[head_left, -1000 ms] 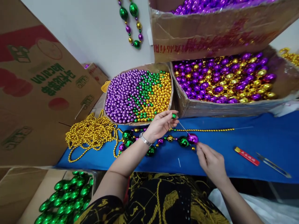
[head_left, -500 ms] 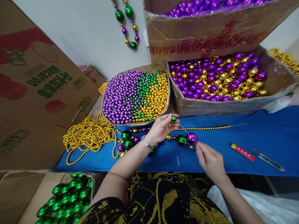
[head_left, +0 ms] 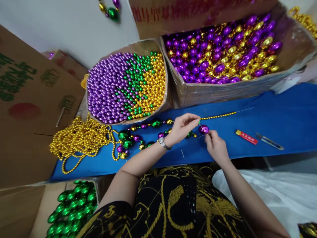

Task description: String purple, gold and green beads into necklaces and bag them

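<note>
Pinching a large purple bead (head_left: 203, 129) at its lower right, the right hand (head_left: 216, 147), left hand (head_left: 182, 127) just beside it, fingertips pressed together on a small green bead (head_left: 199, 122), above the blue surface (head_left: 284, 125), gold bead strand (head_left: 218, 116) trailing right.

Printing on the cardboard boxes (head_left: 29, 99) (green, red) is unreadable.

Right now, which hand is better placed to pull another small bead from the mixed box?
Left, probably. The left hand is nearer the box of small beads, while the right hand pinches the purple bead.
</note>
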Demonstrator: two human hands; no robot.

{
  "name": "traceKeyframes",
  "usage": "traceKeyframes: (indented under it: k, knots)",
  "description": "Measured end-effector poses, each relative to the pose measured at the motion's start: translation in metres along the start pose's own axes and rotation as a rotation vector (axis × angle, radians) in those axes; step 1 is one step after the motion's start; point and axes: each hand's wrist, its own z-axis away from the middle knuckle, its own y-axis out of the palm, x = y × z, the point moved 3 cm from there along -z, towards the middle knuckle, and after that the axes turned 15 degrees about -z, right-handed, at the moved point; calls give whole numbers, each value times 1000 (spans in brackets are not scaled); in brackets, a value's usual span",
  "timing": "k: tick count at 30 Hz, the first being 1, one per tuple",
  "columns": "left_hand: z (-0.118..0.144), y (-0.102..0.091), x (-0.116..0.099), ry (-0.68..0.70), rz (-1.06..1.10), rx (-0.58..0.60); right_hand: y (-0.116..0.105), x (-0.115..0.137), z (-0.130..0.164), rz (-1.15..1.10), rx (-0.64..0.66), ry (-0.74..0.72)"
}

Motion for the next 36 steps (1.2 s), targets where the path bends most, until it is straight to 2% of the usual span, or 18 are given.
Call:
traceKeyframes:
  k: [3,5,7,10,13,17,20,25,29,31,36]
  knots:
    - [-4,23,18,28,-133,-56,11,-14,1,0,-57,23]
    - [-7,34,26,49,-208,-39,15,-20,1,47,-97,18]
    - [-9,41,31,105,-318,4,14,-25,1,67,-65,35]
    - [-10,48,31,242,-525,63,-2,-25,0,1,-5,56]
    - [-8,55,30,339,-637,146,-25,-14,-4,-117,-67,60]
    - [-7,63,31,309,-682,189,-39,5,-11,-120,-215,-32]
    - [-10,65,36,272,-646,204,-45,4,-17,-108,-297,-43]
    - [-15,64,51,225,-614,248,-83,-28,-29,-366,-561,165]
    - [-17,61,56,185,-582,283,-118,-57,-39,-531,-737,268]
    - [-17,59,56,187,-590,300,-133,-75,-43,-488,-783,360]
    - [-19,52,51,168,-623,310,-179,-127,-45,-222,-885,545]
